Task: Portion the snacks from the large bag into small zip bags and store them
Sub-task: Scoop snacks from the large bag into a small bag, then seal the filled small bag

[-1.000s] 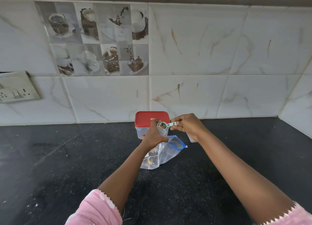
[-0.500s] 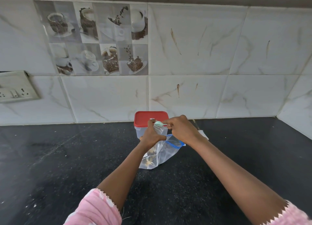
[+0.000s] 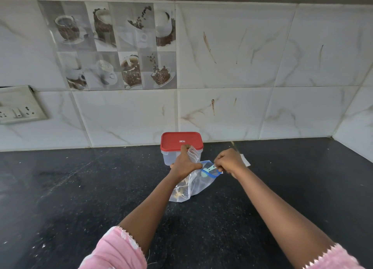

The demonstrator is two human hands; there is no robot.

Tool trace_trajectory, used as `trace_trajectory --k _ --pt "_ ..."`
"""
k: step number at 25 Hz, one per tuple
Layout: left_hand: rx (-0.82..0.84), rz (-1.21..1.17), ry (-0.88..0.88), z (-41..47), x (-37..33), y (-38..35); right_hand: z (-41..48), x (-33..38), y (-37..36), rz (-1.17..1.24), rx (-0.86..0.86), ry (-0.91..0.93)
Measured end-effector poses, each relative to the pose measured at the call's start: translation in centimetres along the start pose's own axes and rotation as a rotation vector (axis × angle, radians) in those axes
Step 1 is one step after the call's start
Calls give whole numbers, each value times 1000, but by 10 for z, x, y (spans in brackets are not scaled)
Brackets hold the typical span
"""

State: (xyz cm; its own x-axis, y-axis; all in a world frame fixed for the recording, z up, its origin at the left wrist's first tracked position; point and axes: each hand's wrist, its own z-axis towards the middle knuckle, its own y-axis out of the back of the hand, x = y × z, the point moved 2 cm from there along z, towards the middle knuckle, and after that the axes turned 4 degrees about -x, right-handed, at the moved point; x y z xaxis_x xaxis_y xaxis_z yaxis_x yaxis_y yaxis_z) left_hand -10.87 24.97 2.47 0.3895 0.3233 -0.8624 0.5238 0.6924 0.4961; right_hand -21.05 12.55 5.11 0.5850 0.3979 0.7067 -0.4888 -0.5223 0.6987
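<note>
A large clear bag (image 3: 194, 185) with a blue zip rim lies on the black counter (image 3: 80, 198), with brownish snacks gathered at its lower end. My left hand (image 3: 184, 164) is shut on a small clear zip bag (image 3: 193, 153), holding it upright in front of the container. My right hand (image 3: 229, 161) grips a small pale green scoop (image 3: 207, 170), whose bowl is dipped inside the mouth of the large bag. A clear plastic container with a red lid (image 3: 181, 141) stands closed just behind my hands.
A white marble-tiled wall (image 3: 232, 111) rises right behind the container. A switch and socket plate (image 3: 18, 105) sits on the wall at far left. Something small and white (image 3: 245, 160) lies on the counter behind my right hand.
My right hand has moved the scoop down and to the right, from the top of the small zip bag into the mouth of the large bag. The left hand kept its hold.
</note>
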Motion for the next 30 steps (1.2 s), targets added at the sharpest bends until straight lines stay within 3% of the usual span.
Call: trace_trajectory --k 9,14,18,20,23,25,30 --pt "-44 -142 -9 -3 -6 0 18 -22 -24 -174 61 -31" --pt "-79 -288 0 -4 -9 -3 33 -27 -8 -247 -97 15" --pt "-74 -449 16 -5 -15 -6 25 -8 10 -191 -148 51" --pt "-69 -503 34 -3 -17 -6 12 6 19 -31 -135 137" --pt "-57 -681 101 0 -22 -8 -14 27 22 354 136 286" --pt "-53 -832 101 3 -26 -8 -21 33 12 419 291 316" --pt "52 -972 42 4 -39 -2 -26 41 -2 296 106 403"
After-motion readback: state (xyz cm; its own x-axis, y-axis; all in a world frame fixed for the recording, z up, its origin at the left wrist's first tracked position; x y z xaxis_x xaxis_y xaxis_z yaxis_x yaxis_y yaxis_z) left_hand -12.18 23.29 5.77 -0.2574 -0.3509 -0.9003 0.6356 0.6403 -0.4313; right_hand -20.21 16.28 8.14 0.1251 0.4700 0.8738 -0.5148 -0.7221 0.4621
